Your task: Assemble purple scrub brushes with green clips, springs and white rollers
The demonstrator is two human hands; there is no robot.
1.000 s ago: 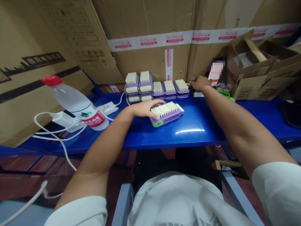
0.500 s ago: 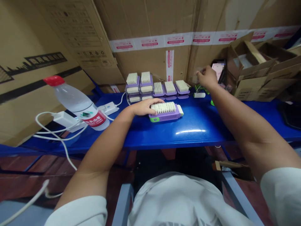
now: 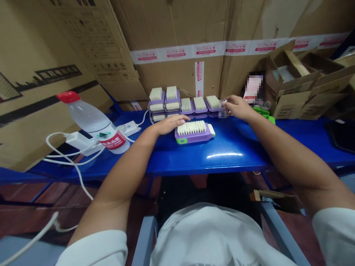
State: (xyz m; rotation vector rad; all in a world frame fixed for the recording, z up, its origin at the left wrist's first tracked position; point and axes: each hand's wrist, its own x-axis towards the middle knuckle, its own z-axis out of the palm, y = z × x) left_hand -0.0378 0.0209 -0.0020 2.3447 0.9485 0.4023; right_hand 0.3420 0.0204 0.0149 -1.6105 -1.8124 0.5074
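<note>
A purple and green brush block point(image 3: 194, 137) with cream bristles lies on the blue table, bristles up. My left hand point(image 3: 171, 125) is at its far left corner, fingers stretched out and holding nothing; whether they touch it I cannot tell. Between the fingertips of my right hand point(image 3: 239, 107) is a small clear plastic piece point(image 3: 222, 111), held just in front of the rightmost brush in the back row. That row of purple brushes point(image 3: 200, 105) stands along the cardboard, with stacked ones point(image 3: 172, 96) at its left end.
A tilted water bottle point(image 3: 109, 129) with a red cap and white chargers with cables point(image 3: 80, 142) occupy the left. Behind my right hand are a phone point(image 3: 253, 88), green parts point(image 3: 264, 114) and a divided cardboard box point(image 3: 296, 99). Tall cardboard point(image 3: 177, 22) walls the back.
My right hand has moved left and down from beside the phone, bringing the clear plastic piece toward the brushes. My left hand has lifted off the brush block's edge, fingers straighter.
</note>
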